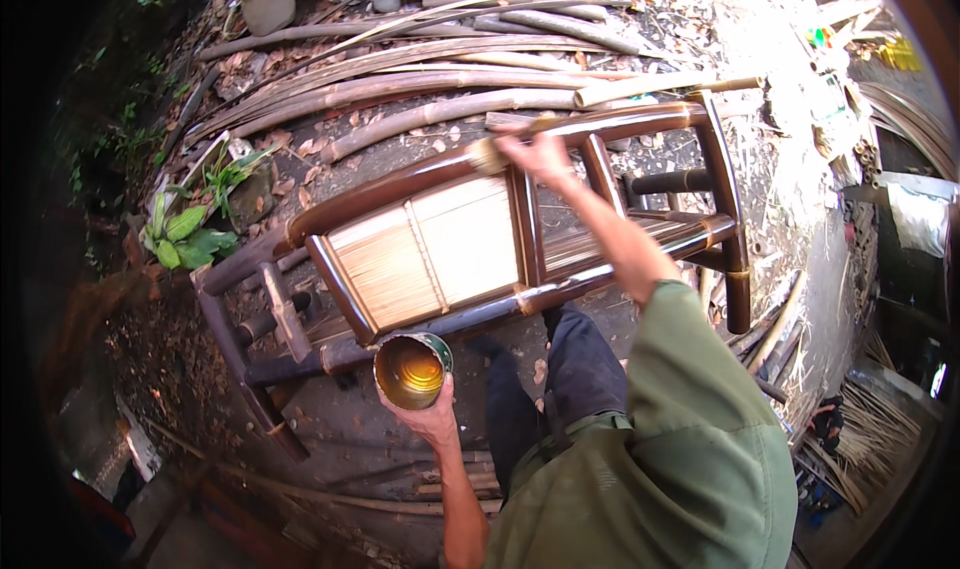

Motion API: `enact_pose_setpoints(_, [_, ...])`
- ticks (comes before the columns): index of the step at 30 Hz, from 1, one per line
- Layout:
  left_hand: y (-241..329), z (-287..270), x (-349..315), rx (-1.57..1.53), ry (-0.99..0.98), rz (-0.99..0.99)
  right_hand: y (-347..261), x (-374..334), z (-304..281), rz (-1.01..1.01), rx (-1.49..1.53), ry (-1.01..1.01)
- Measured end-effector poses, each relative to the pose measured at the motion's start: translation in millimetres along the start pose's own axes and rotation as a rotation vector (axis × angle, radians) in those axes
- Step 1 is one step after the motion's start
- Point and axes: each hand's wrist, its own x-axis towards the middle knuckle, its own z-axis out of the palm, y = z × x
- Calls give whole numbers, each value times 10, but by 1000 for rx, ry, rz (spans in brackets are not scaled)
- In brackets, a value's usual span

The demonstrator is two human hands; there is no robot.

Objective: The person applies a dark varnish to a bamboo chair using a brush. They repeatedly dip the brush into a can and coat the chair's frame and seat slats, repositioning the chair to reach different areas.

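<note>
My left hand (pixel 432 421) is wrapped round a round open can (pixel 445 350) with clear amber liquid in the bottom. The can is beside the near rail of a dark brown, glossy bamboo bench (pixel 375 195). At the far rail, my right hand (pixel 543 157) grips a brush (pixel 487 157) with pale bristles. Those bristles touch the rail near its middle, though the handle is mostly covered by my fingers. Below the brush, a pale slatted panel (pixel 465 234) fills part of the frame and shines brightly in the sun.
Several bamboo poles (pixel 430 129) lie across the ground beyond the bench. A pale bucket (pixel 268 2) stands at the far left, and a leafy plant (pixel 180 231) grows by the bench's left end. Thin bamboo strips (pixel 875 429) are heaped at the right.
</note>
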Motion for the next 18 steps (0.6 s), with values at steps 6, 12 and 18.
enact_pose_setpoints(6, [-33,404,-33,21,-123,155,1236,-44,-2122,369,-431,551])
enact_pose_setpoints(12, [237,895,29,32,-239,228,622,-160,-1548,-23,215,39])
enact_pose_setpoints(18, [438,1244,62,74,-252,165,1934,-105,-3296,348,-177,472])
